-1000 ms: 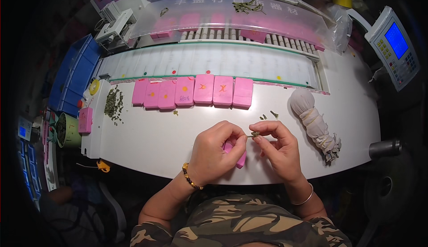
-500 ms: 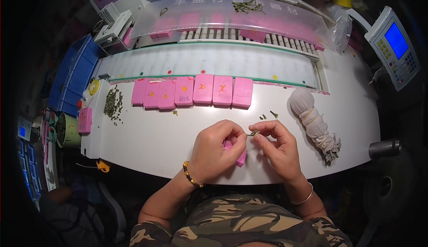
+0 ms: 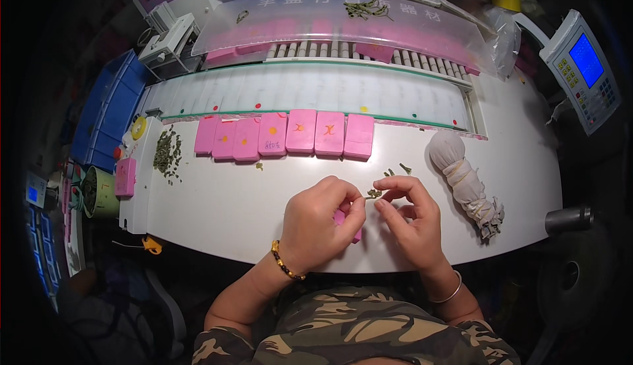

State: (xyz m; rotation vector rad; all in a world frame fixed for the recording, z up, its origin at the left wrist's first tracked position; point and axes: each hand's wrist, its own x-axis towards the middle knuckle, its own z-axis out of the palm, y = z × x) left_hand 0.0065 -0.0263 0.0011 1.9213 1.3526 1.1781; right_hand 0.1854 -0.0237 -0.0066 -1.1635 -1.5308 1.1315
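My left hand (image 3: 320, 223) is closed around a small pink block (image 3: 341, 218) near the front edge of the white table (image 3: 224, 200). Its fingertips meet those of my right hand (image 3: 409, 216), which pinches a tiny green-brown part (image 3: 374, 194) between thumb and forefinger. A few more such small parts (image 3: 395, 170) lie just beyond my fingers. A row of several pink blocks (image 3: 287, 134) lies further back on the table.
A white cloth bundle (image 3: 461, 174) lies to the right. A pile of green bits (image 3: 167, 156) and a single pink block (image 3: 125, 177) sit at the left. Behind the row runs a white conveyor (image 3: 310, 88) under a clear cover. A keypad screen unit (image 3: 583, 68) stands far right.
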